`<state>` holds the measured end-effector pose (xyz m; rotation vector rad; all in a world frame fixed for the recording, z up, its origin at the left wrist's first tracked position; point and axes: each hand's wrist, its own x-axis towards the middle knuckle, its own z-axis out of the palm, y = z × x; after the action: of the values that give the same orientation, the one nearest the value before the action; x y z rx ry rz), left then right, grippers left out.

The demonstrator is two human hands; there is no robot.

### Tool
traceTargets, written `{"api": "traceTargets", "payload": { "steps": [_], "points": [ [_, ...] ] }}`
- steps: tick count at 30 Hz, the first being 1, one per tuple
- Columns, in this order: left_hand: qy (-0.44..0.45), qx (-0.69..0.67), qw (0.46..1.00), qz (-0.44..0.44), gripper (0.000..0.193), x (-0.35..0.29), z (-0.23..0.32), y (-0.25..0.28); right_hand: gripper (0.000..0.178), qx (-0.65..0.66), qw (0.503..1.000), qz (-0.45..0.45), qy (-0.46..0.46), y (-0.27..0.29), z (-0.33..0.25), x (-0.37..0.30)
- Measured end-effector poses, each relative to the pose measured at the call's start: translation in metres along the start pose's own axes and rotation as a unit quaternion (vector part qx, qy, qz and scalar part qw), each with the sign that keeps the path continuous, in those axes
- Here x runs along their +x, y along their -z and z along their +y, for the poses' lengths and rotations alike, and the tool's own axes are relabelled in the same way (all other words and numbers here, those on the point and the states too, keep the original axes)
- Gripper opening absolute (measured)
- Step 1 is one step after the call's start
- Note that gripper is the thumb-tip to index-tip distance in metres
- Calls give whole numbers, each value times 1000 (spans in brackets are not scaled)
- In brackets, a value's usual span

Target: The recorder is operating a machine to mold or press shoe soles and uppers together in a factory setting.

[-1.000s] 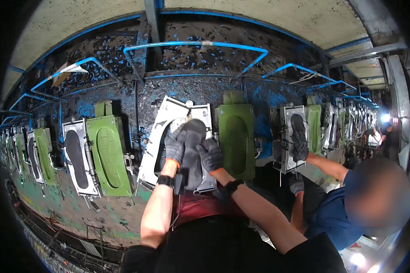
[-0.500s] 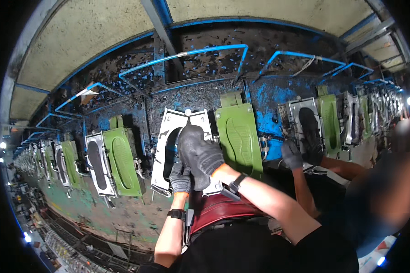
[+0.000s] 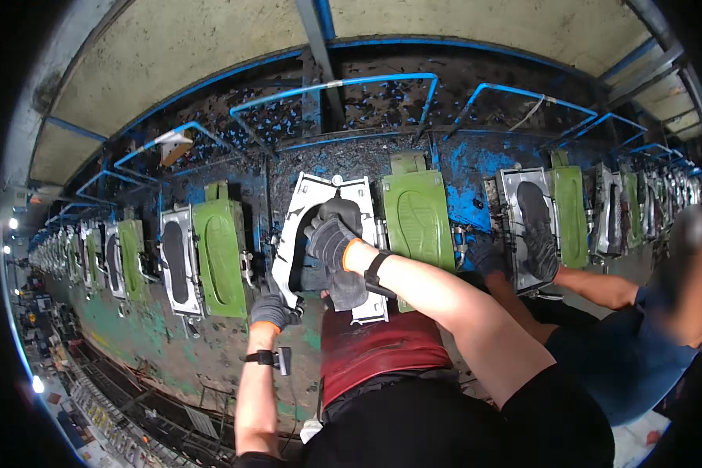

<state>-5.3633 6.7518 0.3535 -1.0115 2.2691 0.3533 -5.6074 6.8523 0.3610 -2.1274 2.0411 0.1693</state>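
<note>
A silver mould frame (image 3: 298, 204) with a foot-shaped cavity stands open in front of me, joined at its right to a green mould half (image 3: 416, 226) with a sole-shaped recess. Over the cavity lies a dark grey shoe sole (image 3: 349, 288), slightly tilted, its lower end over the frame's near edge. My right hand (image 3: 331, 240), in a dark grey glove with an orange cuff, is closed round its upper middle and hides part of it. My left hand (image 3: 271, 307), gloved alike, has its fingers closed at the frame's lower left corner.
More paired silver and green moulds (image 3: 223, 253) stretch away on both sides. Blue tube rails (image 3: 335, 83) run behind the line. At the right, a co-worker's gloved hand (image 3: 540, 253) rests on another silver mould.
My left hand has moved from beside the sole to the frame's lower left corner. My right hand has shifted up on the sole, and the view has turned a little.
</note>
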Motion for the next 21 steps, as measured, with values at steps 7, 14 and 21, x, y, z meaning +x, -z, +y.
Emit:
{"api": "traceTargets", "payload": {
  "steps": [7,14,21],
  "points": [
    [-146,-81,980,-104,88,-17,4,-43,16,-67,994,91,-5,-44,-7,7],
    [-282,-269,911,137,61,-12,15,-114,48,31,989,133,-62,-28,-25,-13],
    [-304,-239,837,387,46,48,64,-10,107,223,907,223,-280,-84,-144,-79]
  ]
}}
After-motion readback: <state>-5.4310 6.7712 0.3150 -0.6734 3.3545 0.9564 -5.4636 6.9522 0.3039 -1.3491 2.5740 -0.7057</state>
